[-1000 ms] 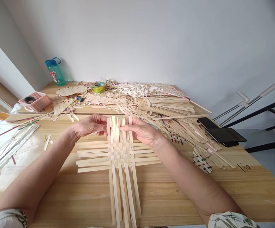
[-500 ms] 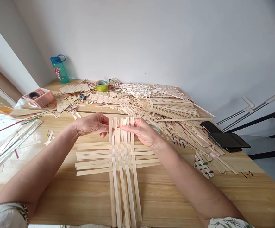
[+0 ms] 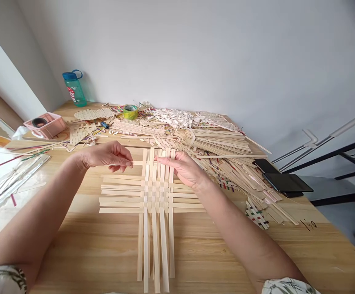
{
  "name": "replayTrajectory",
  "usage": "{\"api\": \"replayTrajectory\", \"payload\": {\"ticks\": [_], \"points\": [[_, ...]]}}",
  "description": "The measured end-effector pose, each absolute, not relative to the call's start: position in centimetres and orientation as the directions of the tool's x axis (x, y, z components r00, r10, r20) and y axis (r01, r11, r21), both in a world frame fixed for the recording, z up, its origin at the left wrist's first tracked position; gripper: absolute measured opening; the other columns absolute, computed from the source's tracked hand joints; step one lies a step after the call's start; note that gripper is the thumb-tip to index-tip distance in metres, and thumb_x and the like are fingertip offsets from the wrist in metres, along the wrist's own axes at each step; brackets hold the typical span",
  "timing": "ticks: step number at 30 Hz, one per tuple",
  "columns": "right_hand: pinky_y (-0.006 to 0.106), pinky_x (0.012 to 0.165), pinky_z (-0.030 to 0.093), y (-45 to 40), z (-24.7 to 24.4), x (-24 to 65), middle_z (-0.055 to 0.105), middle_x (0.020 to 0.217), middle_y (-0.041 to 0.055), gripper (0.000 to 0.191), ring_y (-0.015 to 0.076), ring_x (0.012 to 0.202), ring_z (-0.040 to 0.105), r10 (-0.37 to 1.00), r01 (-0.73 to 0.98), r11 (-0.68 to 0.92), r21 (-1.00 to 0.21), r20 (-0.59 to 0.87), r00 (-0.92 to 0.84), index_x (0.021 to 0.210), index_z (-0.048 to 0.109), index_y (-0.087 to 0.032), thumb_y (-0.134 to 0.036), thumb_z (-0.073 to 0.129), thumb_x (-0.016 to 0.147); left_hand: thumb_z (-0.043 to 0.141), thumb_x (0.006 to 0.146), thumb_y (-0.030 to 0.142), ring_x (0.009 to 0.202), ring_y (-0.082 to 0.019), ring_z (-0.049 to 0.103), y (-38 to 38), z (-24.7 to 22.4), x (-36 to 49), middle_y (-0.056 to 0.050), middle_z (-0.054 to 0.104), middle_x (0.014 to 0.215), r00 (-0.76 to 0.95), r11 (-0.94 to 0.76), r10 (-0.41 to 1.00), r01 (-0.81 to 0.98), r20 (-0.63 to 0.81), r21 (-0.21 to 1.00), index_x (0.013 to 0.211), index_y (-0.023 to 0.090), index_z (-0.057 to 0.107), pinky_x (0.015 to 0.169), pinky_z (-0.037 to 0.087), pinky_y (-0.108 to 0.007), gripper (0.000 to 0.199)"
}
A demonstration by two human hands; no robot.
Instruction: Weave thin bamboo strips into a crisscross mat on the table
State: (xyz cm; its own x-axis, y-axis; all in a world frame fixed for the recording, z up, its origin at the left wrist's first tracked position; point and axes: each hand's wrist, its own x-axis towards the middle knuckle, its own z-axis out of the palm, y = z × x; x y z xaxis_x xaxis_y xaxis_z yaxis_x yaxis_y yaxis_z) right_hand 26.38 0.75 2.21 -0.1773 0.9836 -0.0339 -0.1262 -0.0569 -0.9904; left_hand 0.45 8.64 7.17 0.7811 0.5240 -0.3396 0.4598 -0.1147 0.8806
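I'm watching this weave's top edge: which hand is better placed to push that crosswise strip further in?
Left, probably: the left hand pinches the end of the crosswise strip, while the right hand sits on the far side, its fingers over the upright strips.

Woven mat (image 3: 154,196) on table (image 3: 103,261) right before me; strip heap (image 3: 220,143) behind it; tablet (image 3: 287,182) farther right; crate (image 3: 45,125) back left, bottle (image 3: 74,88) beyond it.

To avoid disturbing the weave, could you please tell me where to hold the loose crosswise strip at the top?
Pinch the strip at its left end, from the left, probably: that end sticks out clear of the upright strips, while the rest runs in toward the right hand.
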Motion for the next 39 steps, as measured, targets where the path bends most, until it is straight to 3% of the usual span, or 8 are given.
{"api": "replayTrajectory", "payload": {"ticks": [4,11,16,27,39], "points": [[0.033,0.089,0.052,0.6,2.4,26.2,0.078,0.086,0.0035,0.026,0.0198,0.094,0.070,0.973,-0.104,-0.082,-0.991,-0.057,-0.224,0.081,0.080,-0.020,-0.044,0.082,0.071,0.076,0.077,0.034,0.045,-0.006,0.045,8.7,7.1,0.6,-0.001,0.062,0.059,0.789,-0.150,0.509,0.476,-0.345,0.867,0.076,0.013,0.075,0.044,0.035,-0.018,0.021],[0.025,0.067,0.050,0.4,3.0,26.1,0.070,0.074,-0.0020,0.025,0.0120,0.070,0.063,0.966,-0.117,-0.130,-0.985,-0.099,-0.240,0.076,0.073,-0.019,-0.040,0.084,0.069,0.074,0.081,0.031,0.049,-0.006,0.044,8.5,6.4,0.8,-0.001,0.061,0.061,0.812,-0.101,0.473,0.436,-0.343,0.894,0.087,0.007,0.075,0.047,0.035,-0.018,0.025],[0.025,0.069,0.050,0.4,2.9,26.3,0.074,0.087,0.0008,0.033,0.0128,0.074,0.065,0.952,-0.104,-0.179,-0.978,-0.146,-0.269,0.090,0.074,-0.018,-0.033,0.088,0.063,0.075,0.080,0.032,0.048,-0.006,0.044,8.7,6.6,0.4,-0.001,0.061,0.060,0.807,-0.080,0.473,0.438,-0.353,0.895,0.088,0.007,0.074,0.048,0.036,-0.018,0.027],[0.023,0.057,0.049,0.3,2.9,26.0,0.070,0.072,-0.0019,0.022,0.0104,0.061,0.061,0.951,-0.202,-0.241,-0.949,-0.189,-0.245,0.073,0.071,-0.018,-0.031,0.085,0.062,0.072,0.082,0.031,0.050,-0.006,0.045,9.1,6.5,-0.3,-0.001,0.062,0.061,0.798,-0.091,0.485,0.452,-0.357,0.887,0.089,0.008,0.074,0.050,0.036,-0.019,0.024],[0.024,0.058,0.054,0.6,2.8,26.2,0.075,0.074,0.0001,0.023,0.0128,0.063,0.066,0.919,-0.249,-0.332,-0.910,-0.253,-0.302,0.078,0.074,-0.018,-0.030,0.084,0.061,0.075,0.079,0.034,0.051,-0.008,0.045,9.2,6.2,-0.2,-0.002,0.063,0.062,0.789,-0.081,0.492,0.463,-0.368,0.883,0.088,0.008,0.075,0.051,0.036,-0.021,0.028]]}}
